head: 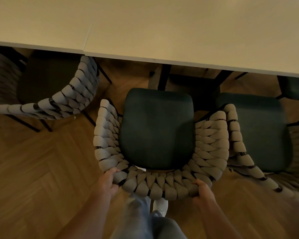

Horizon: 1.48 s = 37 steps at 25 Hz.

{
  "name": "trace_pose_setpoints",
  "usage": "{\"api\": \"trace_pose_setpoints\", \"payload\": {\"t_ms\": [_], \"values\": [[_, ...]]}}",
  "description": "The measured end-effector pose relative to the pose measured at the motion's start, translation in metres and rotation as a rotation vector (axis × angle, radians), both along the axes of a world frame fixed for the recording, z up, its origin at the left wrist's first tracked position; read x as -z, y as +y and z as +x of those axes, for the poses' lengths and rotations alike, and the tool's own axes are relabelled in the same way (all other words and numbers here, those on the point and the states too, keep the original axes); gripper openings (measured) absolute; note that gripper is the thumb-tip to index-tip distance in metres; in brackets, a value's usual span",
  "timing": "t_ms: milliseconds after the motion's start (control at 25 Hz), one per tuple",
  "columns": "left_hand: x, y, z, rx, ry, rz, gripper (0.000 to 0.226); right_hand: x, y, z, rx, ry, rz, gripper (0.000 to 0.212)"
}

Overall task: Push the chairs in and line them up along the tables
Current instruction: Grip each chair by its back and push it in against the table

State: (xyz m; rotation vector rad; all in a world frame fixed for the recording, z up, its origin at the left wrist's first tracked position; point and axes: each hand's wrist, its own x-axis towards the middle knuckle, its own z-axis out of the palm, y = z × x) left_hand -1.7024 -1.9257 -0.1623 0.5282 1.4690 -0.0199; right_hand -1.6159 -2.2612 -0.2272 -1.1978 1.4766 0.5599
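A chair with a dark green seat (156,130) and a thick woven beige backrest (160,186) stands below me, its seat front just short of the white table edge (162,60). My left hand (109,181) grips the backrest's left rear curve. My right hand (203,190) grips its right rear curve. A second woven chair (72,99) stands at the left, partly under the table. A third chair (261,131) sits close on the right, its backrest touching the middle chair's right side.
Two white tabletops meet at a seam (87,38). Black table legs (164,76) stand beyond the middle chair's seat. Herringbone wood floor (41,169) spreads at the left. My jeans and a white shoe (160,205) show below the backrest.
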Motion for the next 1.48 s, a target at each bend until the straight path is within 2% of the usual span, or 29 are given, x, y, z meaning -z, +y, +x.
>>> {"api": "trace_pose_setpoints", "payload": {"t_ms": [80,120,320,440,560,800,880,960,1080,1320,1480], "values": [[-0.008,0.007,0.006,0.021,-0.053,-0.007,0.034,-0.071,0.039,0.014,-0.008,-0.057,0.049,0.078],[-0.012,0.013,0.01,0.036,-0.055,0.002,0.029,-0.102,0.056,0.019,-0.036,-0.066,0.011,0.073],[-0.015,0.04,0.025,0.01,-0.068,0.013,0.043,-0.123,0.083,0.037,-0.071,-0.144,0.034,0.057],[-0.017,0.058,0.044,-0.013,-0.093,0.011,0.032,-0.137,0.103,0.059,-0.063,-0.183,0.031,0.057],[-0.017,0.075,0.066,0.003,-0.117,0.008,0.015,-0.132,0.117,0.084,-0.043,-0.179,0.031,0.065],[-0.007,0.111,0.103,0.016,-0.115,0.006,0.012,-0.114,0.148,0.121,0.012,-0.222,0.085,0.064],[-0.001,0.121,0.115,0.01,-0.124,0.007,0.018,-0.106,0.155,0.13,0.003,-0.229,0.09,0.067],[0.002,0.129,0.126,0.003,-0.131,0.003,0.036,-0.1,0.16,0.141,-0.005,-0.22,0.106,0.071],[0.004,0.142,0.144,0.001,-0.122,0.001,0.048,-0.099,0.166,0.16,-0.05,-0.247,0.105,0.067],[0.007,0.171,0.177,0.033,-0.099,0.023,0.034,-0.091,0.194,0.189,-0.02,-0.253,0.188,0.067],[0.018,0.193,0.201,0.073,-0.082,0.027,0.032,-0.078,0.206,0.203,0.01,-0.269,0.22,0.066]]}}
